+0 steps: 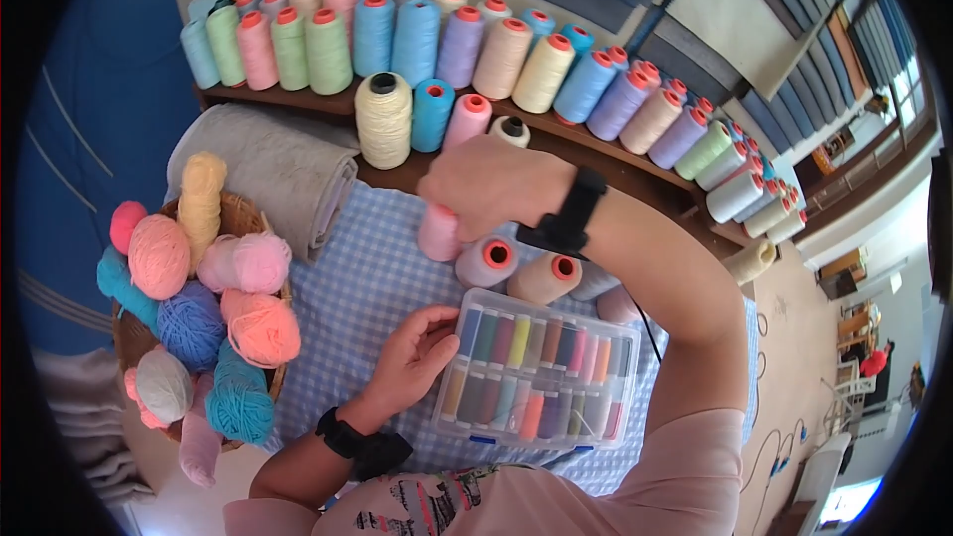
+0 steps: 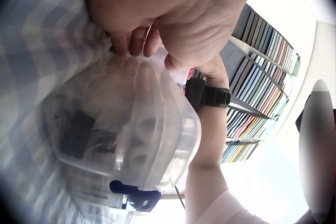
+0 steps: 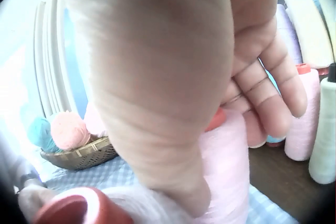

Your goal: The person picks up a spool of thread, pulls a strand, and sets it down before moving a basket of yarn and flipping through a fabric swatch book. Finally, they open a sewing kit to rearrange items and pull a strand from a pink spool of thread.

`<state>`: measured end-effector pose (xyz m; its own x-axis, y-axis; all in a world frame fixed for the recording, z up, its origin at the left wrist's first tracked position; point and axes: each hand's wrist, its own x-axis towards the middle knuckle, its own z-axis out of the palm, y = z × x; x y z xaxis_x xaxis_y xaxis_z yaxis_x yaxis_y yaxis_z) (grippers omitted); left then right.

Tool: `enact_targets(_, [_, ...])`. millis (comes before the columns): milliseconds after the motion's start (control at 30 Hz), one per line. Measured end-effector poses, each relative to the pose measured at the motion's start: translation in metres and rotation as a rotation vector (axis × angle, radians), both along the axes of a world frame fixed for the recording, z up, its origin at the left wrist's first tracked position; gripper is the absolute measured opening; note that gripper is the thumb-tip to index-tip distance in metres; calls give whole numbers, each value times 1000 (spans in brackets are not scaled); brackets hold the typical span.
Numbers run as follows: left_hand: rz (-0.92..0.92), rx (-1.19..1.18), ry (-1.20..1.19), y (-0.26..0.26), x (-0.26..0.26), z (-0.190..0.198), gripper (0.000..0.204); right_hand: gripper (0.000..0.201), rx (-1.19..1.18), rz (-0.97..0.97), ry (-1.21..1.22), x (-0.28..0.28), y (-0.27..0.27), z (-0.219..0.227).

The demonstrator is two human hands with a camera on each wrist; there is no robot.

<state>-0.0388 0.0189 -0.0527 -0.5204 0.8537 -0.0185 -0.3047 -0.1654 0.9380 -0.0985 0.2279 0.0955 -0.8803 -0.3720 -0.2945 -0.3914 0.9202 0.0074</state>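
Observation:
My left hand point(image 1: 412, 357) holds the left edge of a clear box point(image 1: 452, 425) filled with small thread spools in rows. In the left wrist view, the fingers of the left hand point(image 2: 173, 19) bend against the edge of the box point(image 2: 168, 145), near its blue latch point(image 2: 137, 195). Above the cloth, my right hand point(image 1: 496, 184) is at a pink thread spool point(image 1: 437, 236). The right wrist view shows the thumb of the right hand point(image 3: 157, 77) against that pink spool point(image 3: 228, 166), fingers on its other side. More cones lie behind the box, including a beige one point(image 1: 541, 280).
Rows of thread cones stand on a brown shelf point(image 1: 405, 175) at the back. A wicker basket point(image 1: 134, 337) of yarn balls is on the left, beside a folded grey cloth point(image 1: 263, 164). Blue checked cloth point(image 1: 342, 288) covers the table. Fabric swatches hang at upper right.

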Motion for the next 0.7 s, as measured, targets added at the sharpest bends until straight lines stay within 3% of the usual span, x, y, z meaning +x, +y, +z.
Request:
enact_targets(133, [23,-61,25,0,0,4,33,27,-17,-35,4,4,3,4])
enact_targets(200, [0,-65,39,1,-1,0,33,33,-128,39,56,8,13,2])
enact_targets(233, [10,-68,16,1,-1,0,32,38,-41,-107,7,18,8,18])
enact_targets(267, [24,-73,-3,0,-1,0,32,38,-43,-130,10,26,15,26])
enact_targets(333, [6,-71,17,0,-2,0,31,38,-300,-62,239,47,35,42])
enact_targets(433, [50,-63,40,0,-2,1,31,35,-492,-186,162,133,51,91])
enact_targets(533, [84,-47,-31,-1,-3,1,31,35,-765,-337,-35,247,94,110])
enact_targets(600, [95,-44,-40,-4,-5,5,30,28,-783,-666,184,320,133,85])
enact_targets(667, [244,-116,84,-9,-11,5,29,20,-600,-1225,286,374,168,55])
enact_targets(700, [287,-142,183,-10,-17,6,30,21,-426,-1382,298,409,199,23])
